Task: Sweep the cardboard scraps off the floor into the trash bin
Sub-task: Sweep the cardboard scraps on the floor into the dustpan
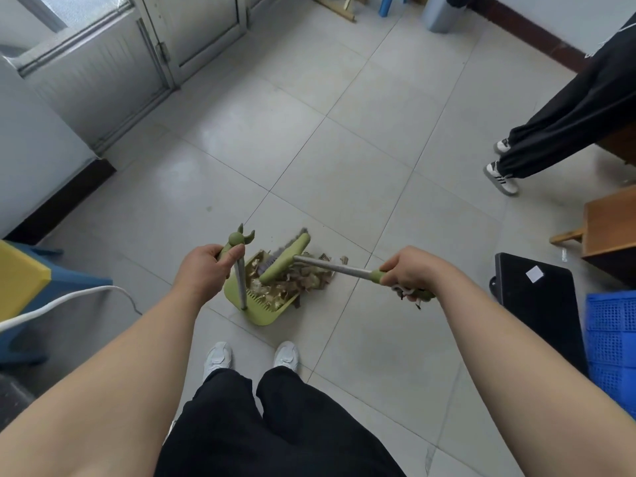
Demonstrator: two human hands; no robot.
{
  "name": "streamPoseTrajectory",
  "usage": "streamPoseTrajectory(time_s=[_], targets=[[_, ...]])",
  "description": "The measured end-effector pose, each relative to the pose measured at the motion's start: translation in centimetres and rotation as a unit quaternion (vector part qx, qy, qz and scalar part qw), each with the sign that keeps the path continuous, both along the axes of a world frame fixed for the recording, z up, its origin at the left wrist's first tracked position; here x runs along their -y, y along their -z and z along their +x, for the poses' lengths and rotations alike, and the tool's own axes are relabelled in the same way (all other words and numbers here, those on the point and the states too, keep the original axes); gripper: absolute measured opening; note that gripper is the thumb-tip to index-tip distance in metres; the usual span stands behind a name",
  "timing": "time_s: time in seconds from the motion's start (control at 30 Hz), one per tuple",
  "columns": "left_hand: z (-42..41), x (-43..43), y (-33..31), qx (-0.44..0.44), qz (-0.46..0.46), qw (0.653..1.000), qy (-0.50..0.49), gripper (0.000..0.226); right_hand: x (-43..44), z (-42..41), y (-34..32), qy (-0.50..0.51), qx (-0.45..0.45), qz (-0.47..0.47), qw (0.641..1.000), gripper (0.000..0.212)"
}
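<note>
A green dustpan [265, 316] sits on the tiled floor just ahead of my feet. My left hand [203, 266] grips the green top of its upright handle [239, 270]. My right hand [411, 273] grips the green grip of a broom handle [332, 266]. The green broom head [284, 258] lies over the pan's mouth, on a pile of brown cardboard scraps [303, 280]. Part of the pile is inside the pan, part on the floor to its right. A grey trash bin [438, 13] stands far off by the back wall.
Another person's legs [564, 122] stand at the right. A black board [537, 304], a blue crate [612, 339] and wooden furniture [609, 225] line the right side. A yellow-topped blue stool [31, 280] and a white cable [58, 301] are at the left.
</note>
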State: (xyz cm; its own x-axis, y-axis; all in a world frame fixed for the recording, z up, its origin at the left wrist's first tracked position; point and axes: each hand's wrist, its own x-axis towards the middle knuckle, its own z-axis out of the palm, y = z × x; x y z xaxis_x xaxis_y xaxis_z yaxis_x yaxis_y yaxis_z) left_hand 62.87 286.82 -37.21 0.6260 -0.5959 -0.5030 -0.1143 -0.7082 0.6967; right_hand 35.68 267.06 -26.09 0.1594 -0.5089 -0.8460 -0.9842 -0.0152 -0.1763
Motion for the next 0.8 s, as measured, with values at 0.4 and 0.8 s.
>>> streamPoseTrajectory(time_s=[0.4, 0.8], targets=[[0.6, -3.1, 0.8, -0.023, 0.000, 0.997, -0.069, 0.056, 2.3, 5.9, 3.5, 0.093, -0.001, 0.004, 0.996, 0.024], [1.2, -2.2, 1.0, -0.026, 0.003, 0.996, -0.089, 0.053, 0.6, 6.1, 3.8, -0.006, -0.087, 0.096, 0.992, 0.023]])
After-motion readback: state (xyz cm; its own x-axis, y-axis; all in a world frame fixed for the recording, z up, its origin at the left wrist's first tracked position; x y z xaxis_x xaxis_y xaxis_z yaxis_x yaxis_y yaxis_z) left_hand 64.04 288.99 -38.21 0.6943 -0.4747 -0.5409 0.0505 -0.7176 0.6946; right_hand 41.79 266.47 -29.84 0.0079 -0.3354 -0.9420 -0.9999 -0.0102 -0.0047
